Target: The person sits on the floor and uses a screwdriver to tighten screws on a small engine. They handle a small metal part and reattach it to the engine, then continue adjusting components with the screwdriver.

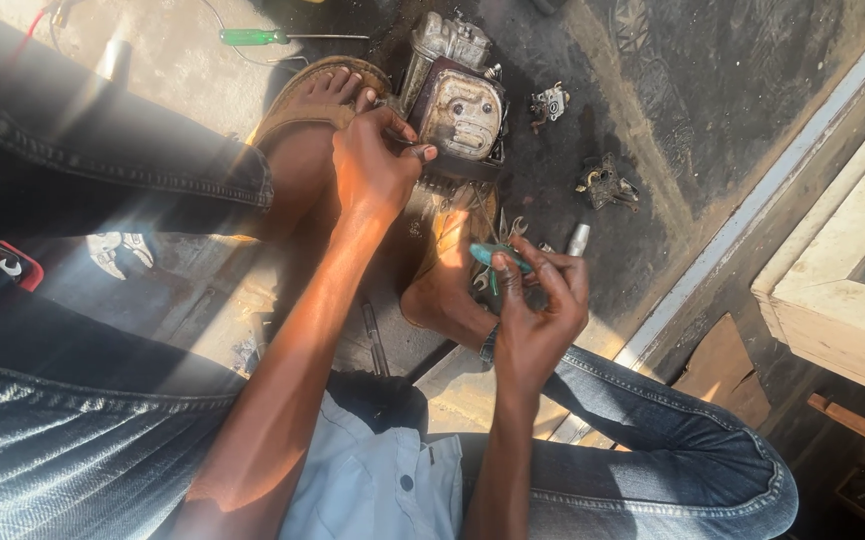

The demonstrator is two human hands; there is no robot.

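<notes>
The left hand (pixel 372 165) is reaching out to the small engine (pixel 457 105) and is pressing its curled fingers against the engine's near edge. It is pinching something small there, but I cannot tell what. The right hand (pixel 542 300) is closer to the body. Its fingers are nearly closed around a small tool with green handles (pixel 497 258), which looks like little pliers.

The engine is the biggest thing here. It is sitting on the dark, oily ground, just past the person's feet in sandals (pixel 317 95). It is looking heavy and hard, made of metal, with a dirty pale cover on its face. It is likely greasy and slippery, so the best place to hold it is by its thick body or the cover's edges, not by the thin bits on top.

The green tool is light and stiff. Its handles are the good place to grip.

Smaller metal parts (pixel 604 183) are lying near the engine on its right side. One more little part (pixel 550 103) is lying just beside the engine. A green-handled screwdriver (pixel 252 37) is resting well apart, on the far side of the feet.
</notes>
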